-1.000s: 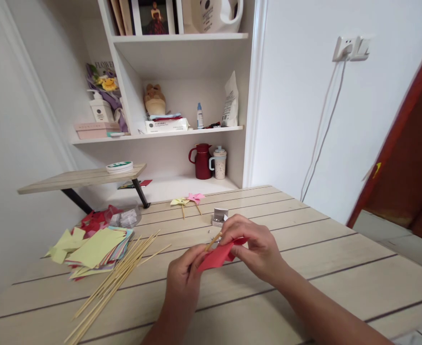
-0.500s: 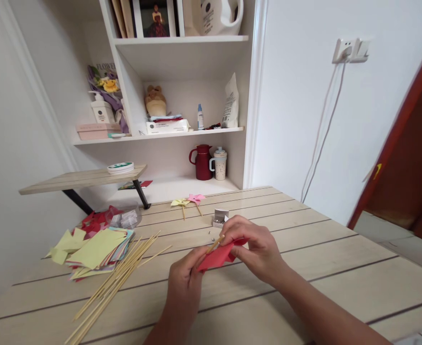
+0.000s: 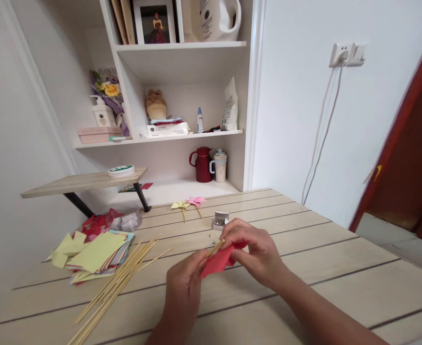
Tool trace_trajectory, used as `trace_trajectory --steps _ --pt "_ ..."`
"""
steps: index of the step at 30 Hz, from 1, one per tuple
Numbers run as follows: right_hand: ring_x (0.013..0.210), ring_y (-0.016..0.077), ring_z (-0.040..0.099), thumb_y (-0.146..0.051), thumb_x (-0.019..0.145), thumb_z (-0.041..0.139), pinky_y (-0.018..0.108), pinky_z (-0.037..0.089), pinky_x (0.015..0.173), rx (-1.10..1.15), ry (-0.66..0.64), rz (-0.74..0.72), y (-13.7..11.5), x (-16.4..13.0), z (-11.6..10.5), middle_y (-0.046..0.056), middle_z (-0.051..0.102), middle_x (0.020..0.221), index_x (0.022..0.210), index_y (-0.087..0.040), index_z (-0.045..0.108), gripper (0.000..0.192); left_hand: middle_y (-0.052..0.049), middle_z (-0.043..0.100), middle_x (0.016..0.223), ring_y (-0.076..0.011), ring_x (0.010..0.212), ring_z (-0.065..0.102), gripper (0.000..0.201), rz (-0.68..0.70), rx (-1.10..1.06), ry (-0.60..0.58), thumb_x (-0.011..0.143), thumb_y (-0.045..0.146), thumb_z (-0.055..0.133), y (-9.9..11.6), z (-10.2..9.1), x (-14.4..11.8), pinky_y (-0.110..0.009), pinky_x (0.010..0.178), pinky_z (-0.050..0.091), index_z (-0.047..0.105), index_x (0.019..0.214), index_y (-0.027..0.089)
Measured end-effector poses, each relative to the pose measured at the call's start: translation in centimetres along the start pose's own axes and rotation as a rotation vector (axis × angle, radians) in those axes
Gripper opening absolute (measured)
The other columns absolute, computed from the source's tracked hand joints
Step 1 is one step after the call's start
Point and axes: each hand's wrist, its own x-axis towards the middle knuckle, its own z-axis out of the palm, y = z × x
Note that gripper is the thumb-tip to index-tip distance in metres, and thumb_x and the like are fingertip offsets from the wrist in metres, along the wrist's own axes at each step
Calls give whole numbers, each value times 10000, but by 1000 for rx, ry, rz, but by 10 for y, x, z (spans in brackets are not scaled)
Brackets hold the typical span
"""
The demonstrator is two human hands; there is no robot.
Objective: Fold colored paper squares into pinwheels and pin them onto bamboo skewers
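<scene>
My left hand point(image 3: 184, 282) and my right hand point(image 3: 256, 249) hold a folded red paper piece point(image 3: 218, 261) together just above the wooden table point(image 3: 340, 268). A thin wooden stick point(image 3: 215, 247) pokes out at the top of the paper between my fingers; my left hand pinches it from below. The right hand's fingers press on the paper's upper edge. Whether a pin is in the fingers is too small to tell.
A bundle of wooden skewers point(image 3: 117, 282) and a stack of coloured paper squares point(image 3: 92, 251) lie at the left. A small open pin box point(image 3: 221, 220) and two finished pinwheels, yellow point(image 3: 180, 205) and pink point(image 3: 195, 201), lie beyond my hands. Shelves point(image 3: 182, 134) stand behind.
My hands stay on the red paper with only small finger shifts. The view has tipped slightly, so everything sits a little lower in the picture.
</scene>
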Motion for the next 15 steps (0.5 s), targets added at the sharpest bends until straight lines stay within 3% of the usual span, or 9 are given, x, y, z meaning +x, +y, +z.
trace_trajectory --steps 4,8,15 --pt "796 189 644 -128 838 671 311 568 623 8 10 12 -1 0 1 47 695 830 871 -229 724 119 -70 757 782 -216 681 653 308 195 237 103 922 442 529 -11 -6 0 -305 694 486 785 945 271" --pt "785 185 646 -153 846 674 322 555 653 -1 3 34 0 -2 1 46 687 849 872 -229 713 90 -47 712 696 -189 634 624 250 433 449 109 930 382 547 -28 -18 2 -280 656 462 775 999 307" --pt "813 196 644 -135 847 663 340 532 689 5 -1 49 -2 -4 4 30 686 824 876 -239 691 112 -21 614 614 -159 586 534 240 554 610 123 950 316 545 -34 -28 3 -263 618 378 752 1070 331"
